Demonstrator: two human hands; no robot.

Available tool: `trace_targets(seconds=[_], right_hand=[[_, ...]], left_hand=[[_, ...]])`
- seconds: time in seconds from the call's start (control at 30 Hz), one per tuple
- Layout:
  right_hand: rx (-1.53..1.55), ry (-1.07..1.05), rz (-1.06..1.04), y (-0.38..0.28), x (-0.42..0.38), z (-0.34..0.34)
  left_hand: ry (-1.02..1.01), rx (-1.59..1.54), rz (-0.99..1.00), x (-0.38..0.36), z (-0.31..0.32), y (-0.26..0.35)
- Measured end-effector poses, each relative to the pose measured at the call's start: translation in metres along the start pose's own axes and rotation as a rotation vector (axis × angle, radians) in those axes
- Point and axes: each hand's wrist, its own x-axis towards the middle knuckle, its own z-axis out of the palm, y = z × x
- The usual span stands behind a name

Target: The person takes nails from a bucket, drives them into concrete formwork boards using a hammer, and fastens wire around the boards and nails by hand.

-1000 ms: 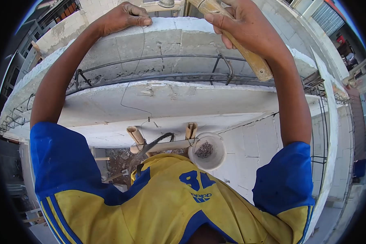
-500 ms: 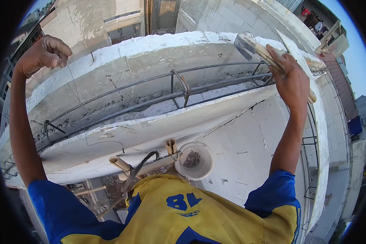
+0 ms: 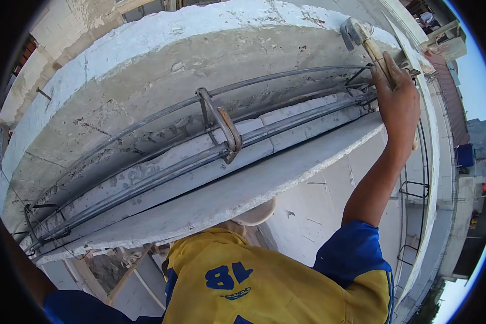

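My right hand (image 3: 398,100) is closed around the wooden handle of a hammer (image 3: 377,54). Its metal head points up and left, over the rim of the curved concrete wall (image 3: 183,48). Just below that hand run the bars of a rebar cage (image 3: 162,181), which lies in the channel between the wall and a thin pale board (image 3: 286,178). Only my left forearm (image 3: 24,264) shows at the lower left; the hand itself is beyond the edge of the view. A thin wire (image 3: 19,195) slants across the cage's left end.
A nail (image 3: 44,94) sticks up from the wall's rim at the left. A pale bucket (image 3: 258,212) is partly hidden under the board's edge. More rebar (image 3: 414,186) runs down the right side, beside a long white edge (image 3: 427,216).
My left hand, raised with the thin wire at its fingers, has gone out of view at the left. The view has moved closer to the wall. My right hand still grips the hammer.
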Motion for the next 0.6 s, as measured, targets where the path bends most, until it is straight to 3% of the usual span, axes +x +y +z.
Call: trace_targets(seconds=[0.03,0.1,0.2,0.3,0.33,0.37,0.4,0.43,0.5,0.53,0.6], right_hand=[[0.002,-0.032,0.027,-0.001,0.001,-0.001],[0.025,-0.049,0.043,-0.003,0.005,0.001],[-0.032,-0.076,0.026,-0.002,0.008,0.002],[-0.035,-0.045,-0.052,0.015,0.011,0.014],[-0.051,-0.045,-0.055,0.020,0.011,0.019],[-0.091,-0.098,-0.039,0.013,0.011,0.013],[-0.154,-0.152,-0.015,0.007,0.013,0.007],[-0.131,-0.126,-0.025,-0.001,0.015,0.002],[-0.447,0.134,-0.120,-0.019,0.008,-0.013],[-0.442,0.149,-0.118,-0.027,0.009,-0.023],[-0.031,0.221,-0.476,-0.044,0.013,-0.051]], left_hand=[[-0.012,-0.008,-0.022,0.004,0.000,-0.005],[0.088,0.142,0.117,0.005,-0.002,-0.007],[0.115,0.279,0.073,0.020,0.001,-0.012],[0.189,0.739,0.133,0.020,-0.001,-0.021],[0.161,1.079,0.233,0.027,0.018,-0.014],[0.311,0.859,-0.008,0.034,0.055,-0.001],[0.292,0.953,0.215,0.044,0.059,-0.017],[0.248,0.938,0.273,0.049,0.067,-0.014],[0.198,1.026,0.162,0.057,0.070,-0.018],[0.211,1.035,0.165,0.058,0.068,-0.024],[0.131,1.046,0.073,0.058,0.064,-0.045]])
